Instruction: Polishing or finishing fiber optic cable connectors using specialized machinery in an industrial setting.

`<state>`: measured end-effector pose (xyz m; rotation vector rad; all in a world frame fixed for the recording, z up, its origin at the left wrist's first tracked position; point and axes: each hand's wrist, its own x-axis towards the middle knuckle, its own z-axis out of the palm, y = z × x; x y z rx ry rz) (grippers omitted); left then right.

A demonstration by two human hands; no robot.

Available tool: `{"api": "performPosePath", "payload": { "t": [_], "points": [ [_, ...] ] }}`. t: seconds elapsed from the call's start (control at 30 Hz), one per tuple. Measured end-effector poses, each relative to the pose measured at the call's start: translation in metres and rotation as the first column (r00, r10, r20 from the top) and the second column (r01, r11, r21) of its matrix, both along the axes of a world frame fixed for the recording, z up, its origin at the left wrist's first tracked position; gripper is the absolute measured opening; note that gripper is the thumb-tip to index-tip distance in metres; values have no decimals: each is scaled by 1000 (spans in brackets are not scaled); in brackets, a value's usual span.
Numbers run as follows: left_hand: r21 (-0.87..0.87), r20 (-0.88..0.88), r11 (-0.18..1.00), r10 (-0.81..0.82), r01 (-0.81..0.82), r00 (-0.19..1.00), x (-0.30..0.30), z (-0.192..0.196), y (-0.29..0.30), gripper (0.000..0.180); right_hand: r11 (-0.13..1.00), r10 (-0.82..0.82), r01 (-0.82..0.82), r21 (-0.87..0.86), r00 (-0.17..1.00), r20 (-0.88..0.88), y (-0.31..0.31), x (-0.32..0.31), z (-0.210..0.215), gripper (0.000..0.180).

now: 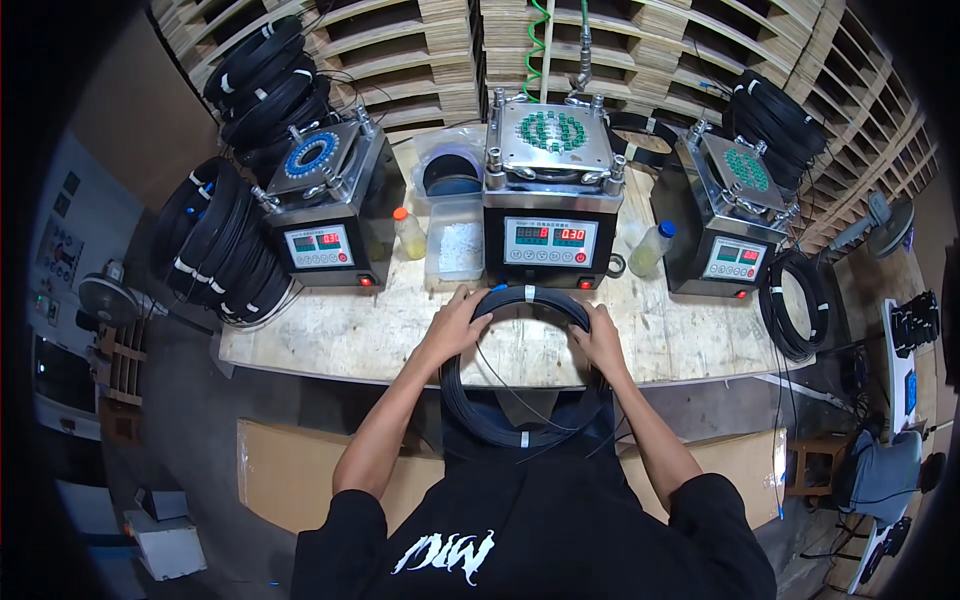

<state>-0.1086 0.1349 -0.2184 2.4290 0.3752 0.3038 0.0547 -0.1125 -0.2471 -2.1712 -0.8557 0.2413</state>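
Note:
A coil of thin black cable (462,408), bound with white ties, tilts over the front edge of the table before me. My left hand (463,324) grips its upper left side, close to a small blue cable end (499,288). On the upper right side, my right hand (599,338) has its fingers wrapped round the coil. A loose strand crosses inside the ring, and its lower part hangs in front of my black shirt. Just beyond the coil stands the middle machine (553,200), a metal box with a lit panel and green pieces on its top plate.
Similar machines stand at left (318,252) and right (730,260). Stacked black coils (215,245) flank the wooden table (300,345). A white-filled tub (458,245), an orange-capped bottle (409,235) and a blue-capped bottle (652,248) sit between machines. Cardboard (290,470) lies below.

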Motion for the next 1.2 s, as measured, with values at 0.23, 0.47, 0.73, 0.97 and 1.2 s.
{"api": "performPosePath", "payload": {
  "t": [0.23, 0.47, 0.73, 0.97, 1.2],
  "points": [
    [0, 106, 995, 99, -99, 989, -48, 30, -3, 45, 963, 204, -200, 181, 979, -3, 29, -11, 48, 50],
    [-232, 291, 940, 314, -252, 904, -123, 93, 16, 44, 843, 499, -525, 115, 845, 192, 80, -38, 130, 61],
    [-331, 334, 841, 529, -429, 780, -188, 103, 70, 42, 819, 452, -423, -388, 892, -16, 4, -17, 92, 65],
    [-469, 201, 724, 646, -506, 737, -218, 144, 136, 46, 287, 410, -956, 58, 67, -910, 68, -61, 73, 49],
    [-232, 341, 934, 339, -271, 877, -204, 215, 253, 44, 268, 657, -818, -509, 542, -525, 188, -54, 165, 32]
  ]
}}
